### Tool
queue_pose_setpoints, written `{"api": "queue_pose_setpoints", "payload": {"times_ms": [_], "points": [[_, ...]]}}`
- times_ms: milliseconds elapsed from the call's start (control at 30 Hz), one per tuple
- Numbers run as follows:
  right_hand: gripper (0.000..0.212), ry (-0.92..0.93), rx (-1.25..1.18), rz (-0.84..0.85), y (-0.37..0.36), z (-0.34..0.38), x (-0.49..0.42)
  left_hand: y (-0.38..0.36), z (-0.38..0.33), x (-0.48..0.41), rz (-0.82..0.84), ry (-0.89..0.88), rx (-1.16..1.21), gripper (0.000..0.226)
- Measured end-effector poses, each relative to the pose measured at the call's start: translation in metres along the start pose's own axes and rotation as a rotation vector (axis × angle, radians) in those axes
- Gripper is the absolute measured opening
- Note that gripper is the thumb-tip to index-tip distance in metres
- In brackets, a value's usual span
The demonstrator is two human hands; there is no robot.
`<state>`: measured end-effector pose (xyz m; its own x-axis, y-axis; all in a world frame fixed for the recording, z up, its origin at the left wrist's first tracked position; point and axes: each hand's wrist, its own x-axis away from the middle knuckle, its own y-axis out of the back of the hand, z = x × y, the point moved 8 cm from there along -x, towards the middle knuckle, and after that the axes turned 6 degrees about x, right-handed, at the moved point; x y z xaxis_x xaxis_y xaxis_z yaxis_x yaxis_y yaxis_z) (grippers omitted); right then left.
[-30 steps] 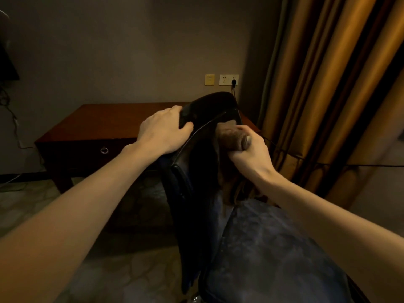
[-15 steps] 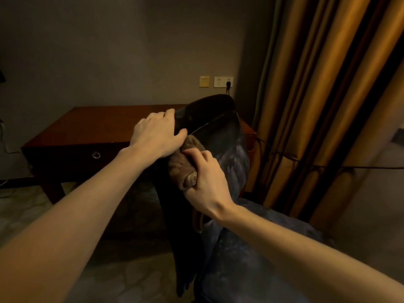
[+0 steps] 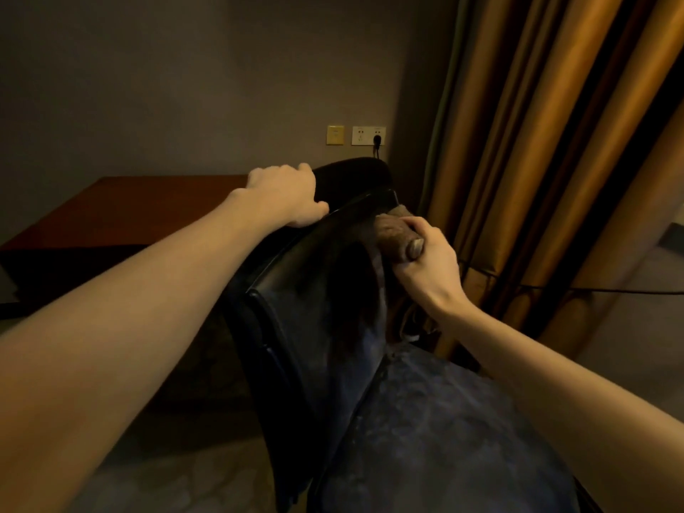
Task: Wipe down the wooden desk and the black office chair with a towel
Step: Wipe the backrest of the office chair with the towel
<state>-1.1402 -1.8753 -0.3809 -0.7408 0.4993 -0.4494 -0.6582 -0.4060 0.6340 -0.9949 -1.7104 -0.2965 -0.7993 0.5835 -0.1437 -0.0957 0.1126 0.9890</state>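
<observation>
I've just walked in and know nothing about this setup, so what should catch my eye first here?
Two bare arms reach in from below: the left hand grips the top of the black office chair at centre, while the right hand holds a bunched brown towel against its upper right edge. Behind on the left stands the wooden desk, and golden curtains fill the right.

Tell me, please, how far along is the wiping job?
Done: nothing shows whether the desk was wiped. In hand: the right hand grips the bunched towel against the upper edge of the chair backrest while the left hand holds its top. Left: the seat looks dusty, probably unwiped.
</observation>
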Motion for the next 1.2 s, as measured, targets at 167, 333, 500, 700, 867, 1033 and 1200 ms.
{"api": "queue_pose_setpoints", "payload": {"times_ms": [167,333,500,700,867,1033,1200], "points": [[0.061,0.002,0.072,-0.058,0.013,-0.051,-0.057,-0.019,-0.002,-0.022,-0.019,-0.086,-0.100,0.102],[0.061,-0.037,0.131,-0.050,-0.004,-0.085,-0.101,-0.023,-0.006,-0.024,-0.123,-0.160,-0.243,0.102],[0.063,-0.043,0.124,-0.036,-0.032,-0.092,-0.137,-0.022,-0.007,-0.027,-0.180,-0.184,-0.307,0.099],[0.077,-0.146,-0.041,0.055,-0.042,-0.110,-0.172,-0.022,-0.008,-0.030,-0.229,-0.209,-0.345,0.096],[0.081,-0.178,-0.115,0.158,-0.074,-0.104,-0.167,-0.029,-0.007,-0.036,-0.222,-0.221,-0.346,0.099],[0.082,-0.100,-0.176,0.128,-0.077,-0.063,-0.134,-0.030,-0.002,-0.036,-0.183,-0.182,-0.347,0.109],[0.083,-0.035,-0.206,0.143,-0.080,-0.014,-0.069,-0.025,0.002,-0.030,-0.120,-0.125,-0.187,0.091]]}}
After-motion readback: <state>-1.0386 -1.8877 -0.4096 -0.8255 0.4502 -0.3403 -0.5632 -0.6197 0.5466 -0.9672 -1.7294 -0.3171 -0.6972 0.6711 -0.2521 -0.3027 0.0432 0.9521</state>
